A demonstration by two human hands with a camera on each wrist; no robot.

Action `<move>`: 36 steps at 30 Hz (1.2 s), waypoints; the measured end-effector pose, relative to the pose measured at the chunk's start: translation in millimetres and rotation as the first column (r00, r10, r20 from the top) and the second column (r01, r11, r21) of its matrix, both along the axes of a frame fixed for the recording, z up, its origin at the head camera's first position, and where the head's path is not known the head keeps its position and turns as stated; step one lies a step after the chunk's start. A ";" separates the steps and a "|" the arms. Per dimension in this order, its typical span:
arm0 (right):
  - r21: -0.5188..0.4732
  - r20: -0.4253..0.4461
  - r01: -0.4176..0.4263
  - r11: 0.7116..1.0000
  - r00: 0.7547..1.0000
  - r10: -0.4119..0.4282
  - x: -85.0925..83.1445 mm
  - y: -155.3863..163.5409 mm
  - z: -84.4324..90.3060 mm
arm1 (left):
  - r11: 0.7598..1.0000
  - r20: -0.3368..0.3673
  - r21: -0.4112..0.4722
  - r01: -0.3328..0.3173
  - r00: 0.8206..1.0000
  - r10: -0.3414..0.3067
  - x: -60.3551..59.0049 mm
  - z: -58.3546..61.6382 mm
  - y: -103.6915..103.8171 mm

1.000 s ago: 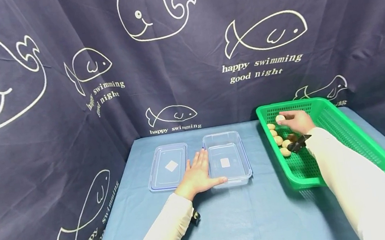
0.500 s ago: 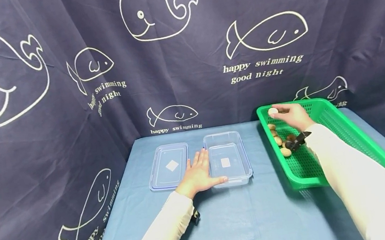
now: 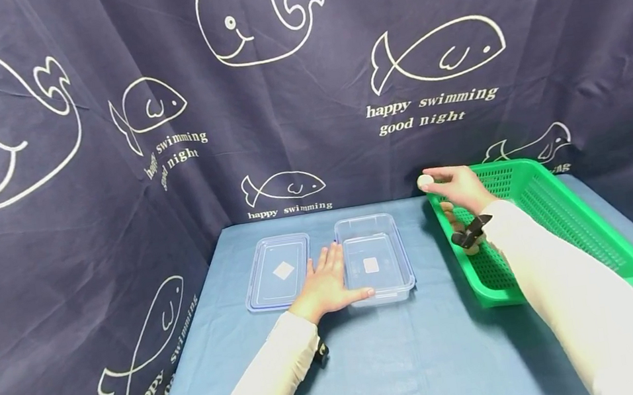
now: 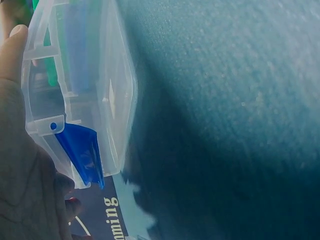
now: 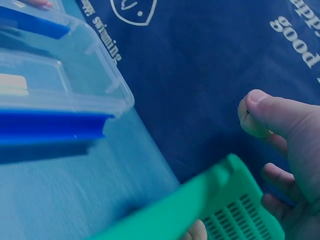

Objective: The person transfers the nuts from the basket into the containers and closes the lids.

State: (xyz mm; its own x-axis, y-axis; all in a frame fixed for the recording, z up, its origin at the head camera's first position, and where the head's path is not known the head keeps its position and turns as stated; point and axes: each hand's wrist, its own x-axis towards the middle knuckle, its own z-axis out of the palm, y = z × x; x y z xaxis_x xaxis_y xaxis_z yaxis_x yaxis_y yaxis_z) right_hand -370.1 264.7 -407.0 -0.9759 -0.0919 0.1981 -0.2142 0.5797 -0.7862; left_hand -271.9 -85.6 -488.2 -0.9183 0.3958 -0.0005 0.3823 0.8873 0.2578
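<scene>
My right hand [image 3: 459, 188] pinches a walnut [image 3: 425, 180] between thumb and fingertips, above the far left corner of the green basket [image 3: 498, 298]. In the right wrist view the walnut [image 5: 252, 122] shows its seam beside the thumb. Several more walnuts [image 3: 448, 208] lie along the basket's left side, partly hidden by the wrist strap. My left hand [image 3: 325, 290] rests against the left side of a clear plastic container [image 3: 384, 252], fingers straight and thumb along its near rim. Blue side clips show on this container in the wrist views.
A clear lid [image 3: 268, 284] with a blue edge lies flat left of the container. Blue cloth [image 3: 398, 360] covers the table. A dark curtain [image 3: 344, 134] with fish and whale drawings hangs behind and to the left.
My right hand has moved left with the walnut, from inside the basket to over its far left corner. The left hand stays at the container.
</scene>
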 end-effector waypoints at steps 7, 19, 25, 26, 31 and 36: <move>0.000 -0.020 -0.034 0.999 0.999 0.034 0.7 -23.4 -1.3 | 1.000 0.001 -0.011 0.001 1.000 -0.001 1.0 -0.3 -0.5; -0.074 -0.018 -0.061 0.995 0.998 0.060 -5.2 -60.6 -5.4 | 1.000 -0.004 -0.001 -0.005 1.000 0.005 1.2 1.7 -0.8; -0.098 -0.015 -0.093 0.991 0.996 0.092 -7.5 -77.3 -12.2 | 1.000 -0.030 0.008 -0.010 1.000 0.010 1.7 2.5 -0.9; -0.098 -0.016 -0.102 0.990 0.995 0.100 -7.5 -80.4 -13.0 | 1.000 -0.037 0.010 -0.011 0.999 0.012 1.7 2.8 -0.7; -0.114 0.005 -0.131 0.985 0.991 0.132 -4.2 -95.6 -16.0 | 1.000 -0.051 0.007 -0.006 0.999 0.006 1.6 5.2 -0.2; -0.129 0.037 -0.136 0.982 0.989 0.142 -1.4 -109.5 -20.6 | 0.999 -0.027 -0.004 0.043 0.999 -0.043 0.4 8.4 -6.9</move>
